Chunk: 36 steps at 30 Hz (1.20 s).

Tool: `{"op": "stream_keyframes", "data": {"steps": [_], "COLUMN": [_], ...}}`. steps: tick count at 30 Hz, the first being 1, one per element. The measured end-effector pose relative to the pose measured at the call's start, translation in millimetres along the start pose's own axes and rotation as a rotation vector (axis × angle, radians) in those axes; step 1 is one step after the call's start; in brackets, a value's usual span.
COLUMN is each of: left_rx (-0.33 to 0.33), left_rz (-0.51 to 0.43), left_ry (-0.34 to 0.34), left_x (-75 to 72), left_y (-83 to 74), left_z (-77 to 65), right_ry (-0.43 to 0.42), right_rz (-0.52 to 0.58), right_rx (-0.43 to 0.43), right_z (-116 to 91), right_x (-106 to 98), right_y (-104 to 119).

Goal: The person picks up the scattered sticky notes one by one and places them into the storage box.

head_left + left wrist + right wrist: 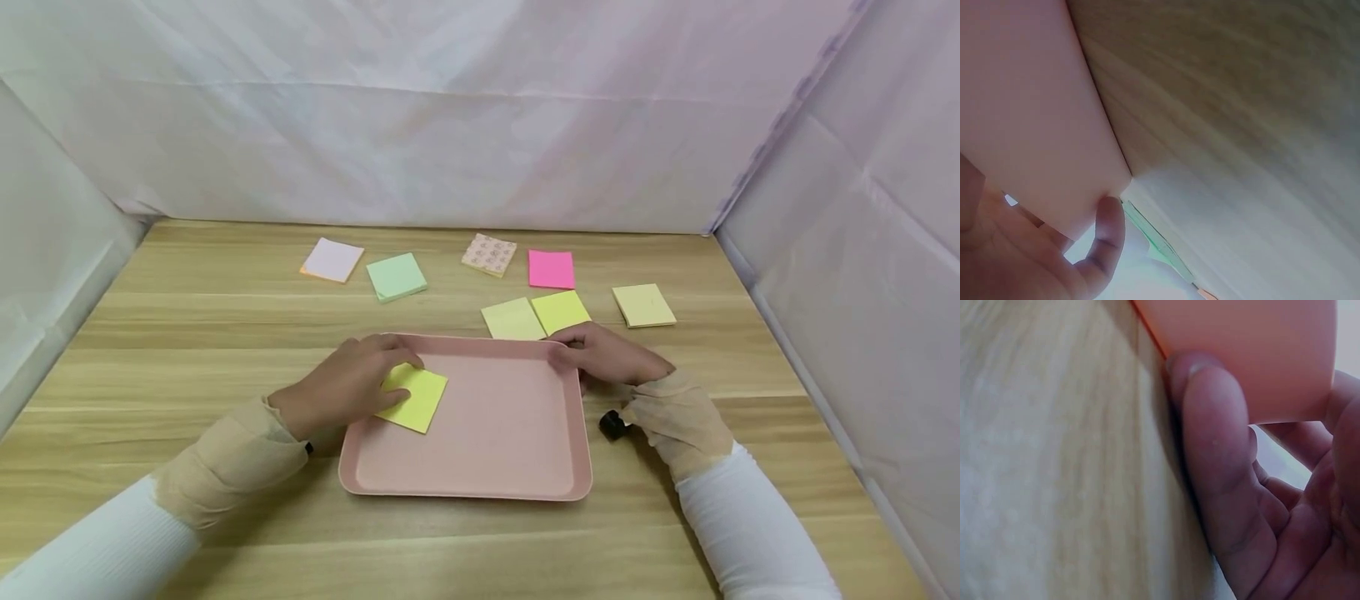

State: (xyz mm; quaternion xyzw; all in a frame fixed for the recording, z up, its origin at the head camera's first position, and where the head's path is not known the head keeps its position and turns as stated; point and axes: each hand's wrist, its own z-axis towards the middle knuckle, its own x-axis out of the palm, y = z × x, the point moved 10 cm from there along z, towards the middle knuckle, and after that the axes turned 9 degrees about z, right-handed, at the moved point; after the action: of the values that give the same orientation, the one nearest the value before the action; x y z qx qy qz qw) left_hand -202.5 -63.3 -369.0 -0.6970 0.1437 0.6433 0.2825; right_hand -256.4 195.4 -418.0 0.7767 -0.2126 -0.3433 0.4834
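A pink tray (498,442) lies on the wooden table. My left hand (356,379) reaches over its far left corner. Thumb and forefinger hold a bright yellow sticky note pad (423,404) just inside that corner; whether the pad touches the tray floor is unclear. The left wrist view shows the little finger (1110,228) against the tray's outer wall. At the far right corner, my right hand (611,354) grips the tray, and in the right wrist view curled fingers (1216,419) press its outside low down.
Behind the tray lie pale yellow (513,319) and lime (561,312) pads, a pink pad (551,269) and a patterned pad (490,253). A cream pad (643,305) sits right; green (397,277) and lilac (333,259) pads sit left. White sheeting (450,117) encloses the table.
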Motion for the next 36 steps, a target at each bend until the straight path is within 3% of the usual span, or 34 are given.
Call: {"op": "stream_keyframes", "data": {"steps": [9,13,22,25,28,36], "left_rx": [-0.011,0.002,0.035,0.020,-0.023,-0.221], "left_rz": [0.067,0.076,0.032,0.029,0.030,-0.039], "left_ry": [-0.012,-0.045,-0.276,-0.311,-0.269,-0.078], "left_x": [0.9,-6.6,-50.5,-60.9,-60.6,-43.9], "left_y": [-1.7,-1.9,7.8,16.8,30.7,83.7], "left_z": [-2.0,-1.9,4.8,10.9,19.8,39.5], "right_ry": [0.009,0.000,0.005,-0.004,0.004,-0.009], "right_rz": [0.024,0.023,0.014,0.010,0.019,0.000], "right_rx": [0.021,0.025,0.022,0.021,0.037,0.028], "right_z": [1,2,2,2,2,0], "right_x": [2,1,1,-1,0,0], "right_y": [-2,1,0,2,-1,-3]}}
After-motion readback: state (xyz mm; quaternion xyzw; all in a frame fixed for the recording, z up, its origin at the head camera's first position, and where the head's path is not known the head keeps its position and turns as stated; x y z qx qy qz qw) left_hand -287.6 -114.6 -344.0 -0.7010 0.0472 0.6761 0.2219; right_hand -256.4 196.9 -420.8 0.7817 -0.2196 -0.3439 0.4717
